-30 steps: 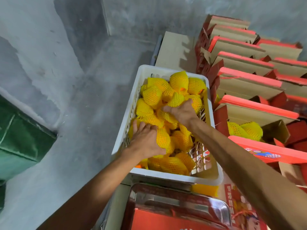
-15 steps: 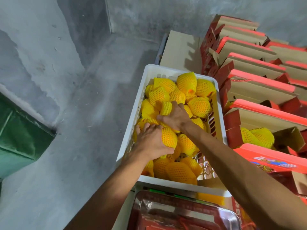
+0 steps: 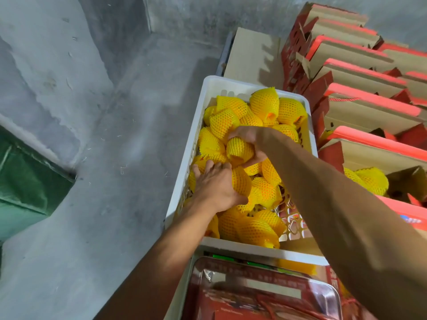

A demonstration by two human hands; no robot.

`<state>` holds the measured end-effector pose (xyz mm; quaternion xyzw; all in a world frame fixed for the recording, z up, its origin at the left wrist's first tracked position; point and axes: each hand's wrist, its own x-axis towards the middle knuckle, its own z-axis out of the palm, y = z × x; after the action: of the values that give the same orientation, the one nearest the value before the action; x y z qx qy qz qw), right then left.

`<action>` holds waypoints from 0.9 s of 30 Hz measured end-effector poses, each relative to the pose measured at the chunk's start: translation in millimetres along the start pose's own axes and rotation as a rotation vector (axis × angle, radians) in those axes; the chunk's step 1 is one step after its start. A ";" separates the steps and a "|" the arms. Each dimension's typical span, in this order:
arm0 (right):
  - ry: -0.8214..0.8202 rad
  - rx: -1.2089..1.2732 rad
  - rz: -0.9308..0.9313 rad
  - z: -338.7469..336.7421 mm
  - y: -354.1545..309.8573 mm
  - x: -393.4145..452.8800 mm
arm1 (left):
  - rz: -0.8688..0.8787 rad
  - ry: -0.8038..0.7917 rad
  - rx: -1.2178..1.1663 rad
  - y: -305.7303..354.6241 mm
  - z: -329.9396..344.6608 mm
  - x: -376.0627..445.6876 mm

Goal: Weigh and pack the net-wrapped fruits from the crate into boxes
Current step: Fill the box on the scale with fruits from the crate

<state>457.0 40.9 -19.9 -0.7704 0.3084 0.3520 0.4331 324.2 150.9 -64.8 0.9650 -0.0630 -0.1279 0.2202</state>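
Note:
A white plastic crate (image 3: 184, 172) holds several fruits wrapped in yellow foam net. My right hand (image 3: 251, 144) is over the middle of the pile and grips one net-wrapped fruit (image 3: 239, 150) from above, lifting it slightly clear of the others. My left hand (image 3: 215, 185) lies lower on the pile, fingers curled round another net-wrapped fruit (image 3: 241, 183). To the right, an open red cardboard box (image 3: 379, 155) holds two wrapped fruits (image 3: 369, 181). A steel scale pan (image 3: 261, 287) sits at the bottom, just below the crate.
Rows of open red and brown cardboard boxes (image 3: 360, 84) fill the right side. A flat cardboard sheet (image 3: 251, 56) lies behind the crate. Grey concrete floor (image 3: 115, 158) spreads left, with a green tarp (image 3: 27, 181) at the left edge.
My right hand has closed round a fruit in the middle of the pile and raised it. My left hand has settled its grip on a fruit lower down.

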 end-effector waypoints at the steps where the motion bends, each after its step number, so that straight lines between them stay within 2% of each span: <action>1: -0.029 0.032 0.051 -4.6 -2.8 1.4 | 0.000 0.003 0.001 -0.2 0.0 -0.2; 4: -0.057 0.098 0.138 -10.3 -4.4 8.5 | 0.004 0.017 -0.016 -1.3 0.8 0.4; 8: 0.009 -0.002 0.058 -2.7 8.7 13.8 | 0.000 0.031 -0.038 -1.7 1.8 2.3; 13: -0.023 -0.084 -0.012 -5.5 22.8 21.0 | 0.002 0.030 -0.047 -1.6 3.3 2.2; 15: 0.004 -0.114 -0.066 -2.9 23.7 20.2 | 0.000 0.027 -0.047 -1.5 1.8 2.3; 18: 0.057 -0.164 -0.254 2.8 30.6 20.5 | 0.002 -0.007 -0.083 -6.9 -3.5 4.5; 22: 0.059 0.049 -0.362 -9.1 57.2 10.7 | 0.040 -0.074 -0.125 -13.8 -9.4 2.4; 27: 0.059 0.269 -0.486 -29.6 80.0 -26.3 | 0.118 -0.044 -0.244 -8.0 -18.3 -20.4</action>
<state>388.0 -15.6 -23.5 -0.7673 0.1710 0.1709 0.5940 310.2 169.1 -48.0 0.9226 -0.1085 -0.1424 0.3418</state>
